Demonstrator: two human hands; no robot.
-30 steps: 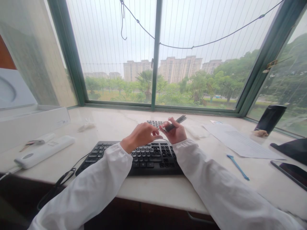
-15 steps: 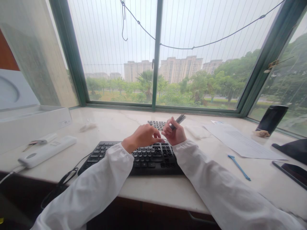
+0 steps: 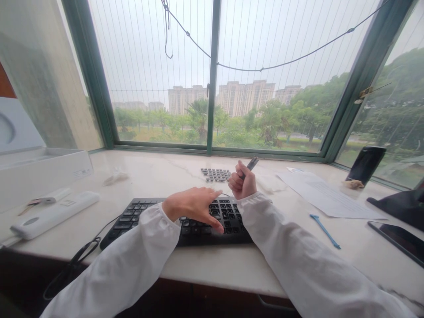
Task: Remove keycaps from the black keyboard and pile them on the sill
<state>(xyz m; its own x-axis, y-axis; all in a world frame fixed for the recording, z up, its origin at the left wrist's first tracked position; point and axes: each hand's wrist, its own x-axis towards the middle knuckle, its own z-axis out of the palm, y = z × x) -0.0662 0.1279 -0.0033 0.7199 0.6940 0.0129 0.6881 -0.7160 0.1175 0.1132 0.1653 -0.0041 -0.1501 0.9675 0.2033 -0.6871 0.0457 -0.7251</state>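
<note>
A black keyboard lies in front of me; its right-hand section shows bare key sockets where the keycaps are off. Over its middle, my left hand is stretched out, palm down, thumb apart from the fingers and nothing in it. My right hand is closed in a fist around a short, slim dark tool whose far end looks split; its lower part is hidden in the fist. Just left of that fist, loose keycaps lie in rows on the pale tabletop, behind the keyboard.
To the right are printed paper, a blue stick-like tool, a phone lying flat and a dark upright device. At left are a white power strip, an open white box and the keyboard's cable.
My left hand has opened and moved down from beside the right hand, its thumb now spread over the keyboard. The right hand keeps the dark tool, turned slightly. The view has shifted a little.
</note>
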